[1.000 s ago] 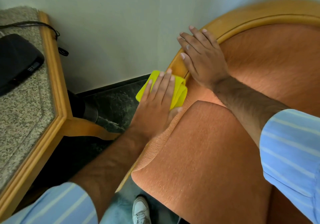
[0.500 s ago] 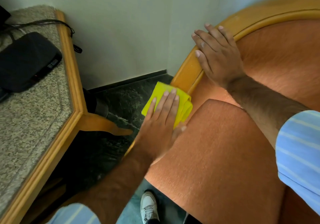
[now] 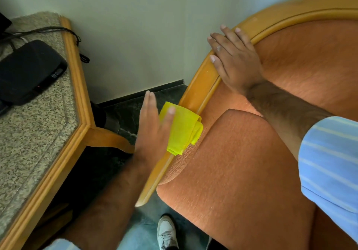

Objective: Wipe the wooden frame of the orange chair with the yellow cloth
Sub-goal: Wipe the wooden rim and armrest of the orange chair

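Illumination is soft, even daylight, moderately bright, with no hard glare. The wall [image 3: 135,27] reads brighter toward the far right. A pale bright patch lies on the orange chair [image 3: 242,162] where seat meets back. Deep shadow fills the space under the table [image 3: 76,79] at near left. The left hand [image 3: 153,133] is motion-blurred, its fingers smeared. Wide-angle distortion bows the table edge. The wooden frame [image 3: 290,11] softens at far right.

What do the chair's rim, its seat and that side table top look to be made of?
Chair frame: wood, likely varnished; honey colour, soft sheen. Seat cushion: orange woven fabric, finely ribbed texture. Table top: speckled stone, perhaps granite, in a wooden edge.
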